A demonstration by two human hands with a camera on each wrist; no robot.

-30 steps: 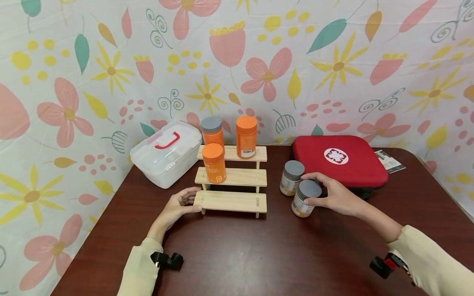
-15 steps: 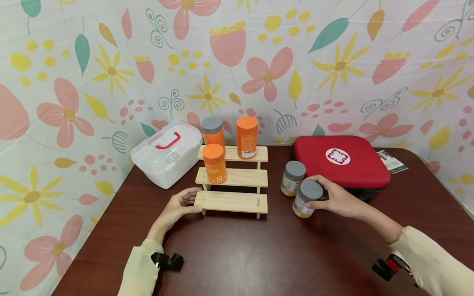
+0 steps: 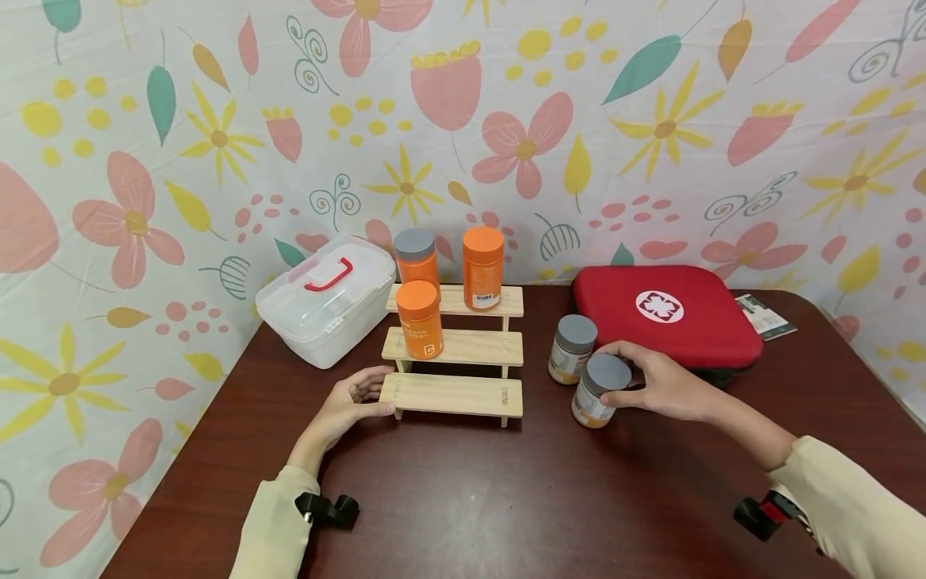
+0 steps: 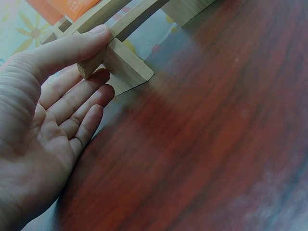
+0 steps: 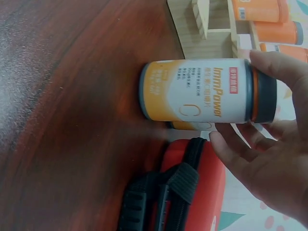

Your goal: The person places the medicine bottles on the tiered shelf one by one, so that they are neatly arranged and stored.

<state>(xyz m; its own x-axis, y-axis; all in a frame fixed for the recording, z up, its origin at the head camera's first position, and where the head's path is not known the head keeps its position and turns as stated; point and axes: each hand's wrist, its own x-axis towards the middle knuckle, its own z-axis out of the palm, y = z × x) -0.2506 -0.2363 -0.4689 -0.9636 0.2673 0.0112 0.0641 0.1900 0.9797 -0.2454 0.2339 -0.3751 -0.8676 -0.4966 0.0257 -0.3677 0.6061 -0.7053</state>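
Observation:
My right hand (image 3: pixel 661 388) holds a grey-lidded supplement bottle (image 3: pixel 593 406), thumb on the near side and fingers behind. In the right wrist view the bottle (image 5: pixel 197 91) has a white and yellow label. Just behind it stands a second grey-lidded bottle (image 3: pixel 567 362). At the left end of a three-step wooden rack (image 3: pixel 448 394), my left hand (image 3: pixel 346 408) grips the lowest board. The left wrist view puts the thumb on top of that board (image 4: pixel 89 65), with fingertips at its underside. On the upper steps are an orange bottle with a grey lid (image 3: pixel 427 272) and two orange-lidded ones (image 3: pixel 421 334).
A white box (image 3: pixel 325 310) with a clear lid and red handle stands left of the rack. At the back right lies a red first-aid case (image 3: pixel 673 338), with a printed card (image 3: pixel 763 316) beside it. A floral cloth (image 3: pixel 463 121) hangs behind the brown table (image 3: pixel 463 498).
Everything stays almost in place. The right forearm and sleeve have shifted slightly to the right, while both hands keep their holds.

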